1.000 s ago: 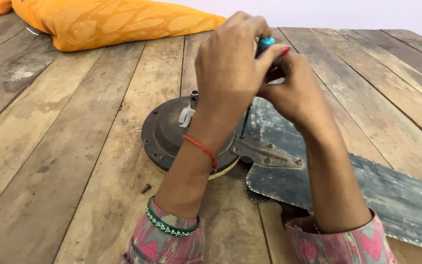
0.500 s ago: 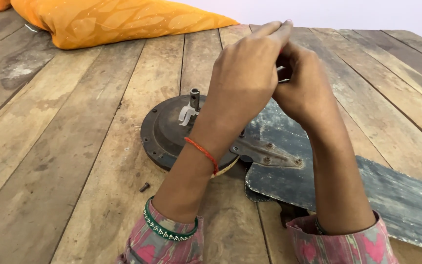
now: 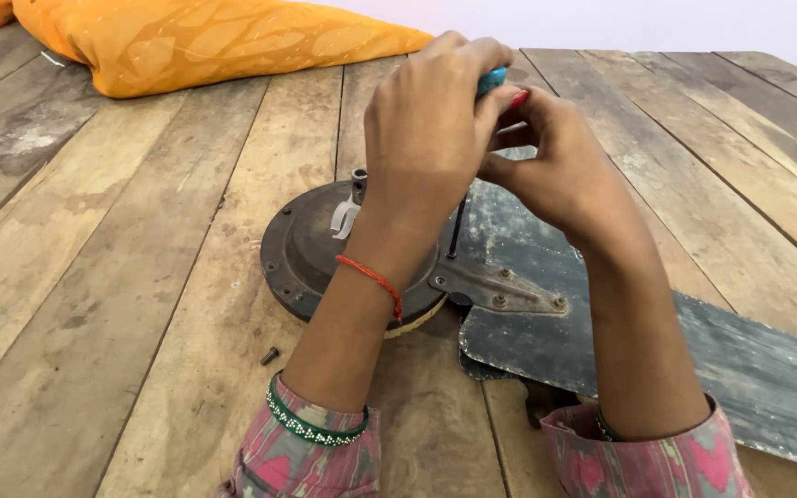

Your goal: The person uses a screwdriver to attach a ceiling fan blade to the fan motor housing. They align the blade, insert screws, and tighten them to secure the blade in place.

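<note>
The left hand (image 3: pixel 426 138) is wrapped round the blue handle of a screwdriver (image 3: pixel 492 81); the right hand (image 3: pixel 555 171) pinches it just beside, fingers curled; the shaft drops below the fingers, its tip seemingly at the fan motor housing (image 3: pixel 302 249) beside the blade bracket (image 3: pixel 500 288).

Table (image 3: pixel 140 277): you see rough, matt wooden planks, worn and stained.
Fan motor housing (image 3: pixel 302 249): dull dark metal, rusty at lower centre.
Fan blade (image 3: pixel 740 369): matt grey metal, scuffed and speckled, lower right.
Screwdriver handle (image 3: pixel 493 80): glossy blue plastic.
Pillow (image 3: pixel 196 41): orange patterned cloth, upper left.
</note>
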